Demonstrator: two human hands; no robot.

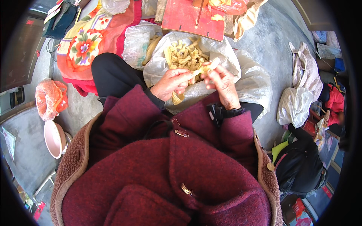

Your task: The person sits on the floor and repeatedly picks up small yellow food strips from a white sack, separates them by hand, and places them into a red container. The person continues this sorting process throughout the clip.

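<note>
Between my two hands is a pale yellow plant-leaf strip point(200, 71), pinched at its left end by my left hand point(173, 82). My right hand point(222, 83) grips its other end, where a pale folded piece sticks up past the fingers. Both hands are just above the near side of a white woven sack point(231, 56), which lies open across my lap. Inside the sack is a heap of short, knotted yellow pieces point(186, 56). A curled, ribbed strip end point(178, 98) hangs below my left hand; whether it joins the held strip I cannot tell.
A red wooden board point(183, 17) with an upright rod stands beyond the sack. Floral cloth point(84, 48) lies at the left, above an orange plastic bag point(51, 99) and a pink basin point(53, 139). Two people, one in black point(299, 163) and one in red point(335, 103), are at the right.
</note>
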